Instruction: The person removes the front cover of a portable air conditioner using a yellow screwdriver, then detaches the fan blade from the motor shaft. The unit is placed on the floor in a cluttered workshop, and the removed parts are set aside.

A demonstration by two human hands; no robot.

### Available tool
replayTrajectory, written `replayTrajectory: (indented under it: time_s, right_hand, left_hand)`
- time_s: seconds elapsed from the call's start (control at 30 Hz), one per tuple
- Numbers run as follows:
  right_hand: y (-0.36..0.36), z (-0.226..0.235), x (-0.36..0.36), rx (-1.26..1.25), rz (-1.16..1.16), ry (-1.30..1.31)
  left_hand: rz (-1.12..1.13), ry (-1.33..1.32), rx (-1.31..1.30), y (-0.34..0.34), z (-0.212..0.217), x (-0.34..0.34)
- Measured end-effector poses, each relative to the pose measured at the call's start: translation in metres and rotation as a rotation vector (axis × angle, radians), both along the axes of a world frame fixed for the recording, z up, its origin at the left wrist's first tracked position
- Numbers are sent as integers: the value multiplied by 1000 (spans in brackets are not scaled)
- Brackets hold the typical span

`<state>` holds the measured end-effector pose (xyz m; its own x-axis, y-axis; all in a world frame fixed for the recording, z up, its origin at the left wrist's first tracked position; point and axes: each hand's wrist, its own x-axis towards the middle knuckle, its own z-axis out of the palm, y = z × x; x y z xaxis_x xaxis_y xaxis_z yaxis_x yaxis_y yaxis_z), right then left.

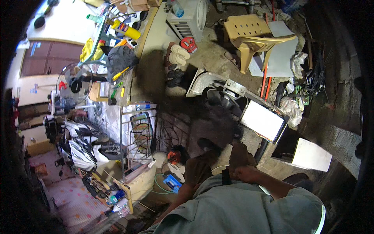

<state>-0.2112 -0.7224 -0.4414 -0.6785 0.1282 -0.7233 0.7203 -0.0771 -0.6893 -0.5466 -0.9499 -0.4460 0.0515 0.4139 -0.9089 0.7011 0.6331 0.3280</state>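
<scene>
My left hand [189,189] and right hand [244,173] sit before my shirt [233,204]; shadow hides their fingers, so I cannot tell their spread or hold. The white rectangular panel [263,121] lies ahead and rightward, nearer my right hand, its long axis slanting rightward toward me; beyond the panel stands a tan plastic chair [249,29].

No readable texts, labels, numbers or signs

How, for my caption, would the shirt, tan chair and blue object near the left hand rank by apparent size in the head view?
Grey-green shirt (close to the camera)
Tan chair
Blue object
</scene>
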Motion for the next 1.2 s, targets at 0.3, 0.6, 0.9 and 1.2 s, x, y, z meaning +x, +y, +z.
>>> replayTrajectory:
  time_s: [0.3,0.6,0.9,1.2]
  right_hand:
    - [-50,-32,-96,-41,-385,-68]
    - [-139,-57,-269,-140,-610,-85]
    - [-177,-205,-321,-301,-1447,-56]
    - [-182,-144,-271,63,-1202,-96]
  left_hand:
    - [-571,-72,-35,108,-12,-159]
    - [-718,-256,26,258,-124,-240]
    - [-409,-251,624,347,-249,-167]
    - [-454,-391,439,242,-141,-220]
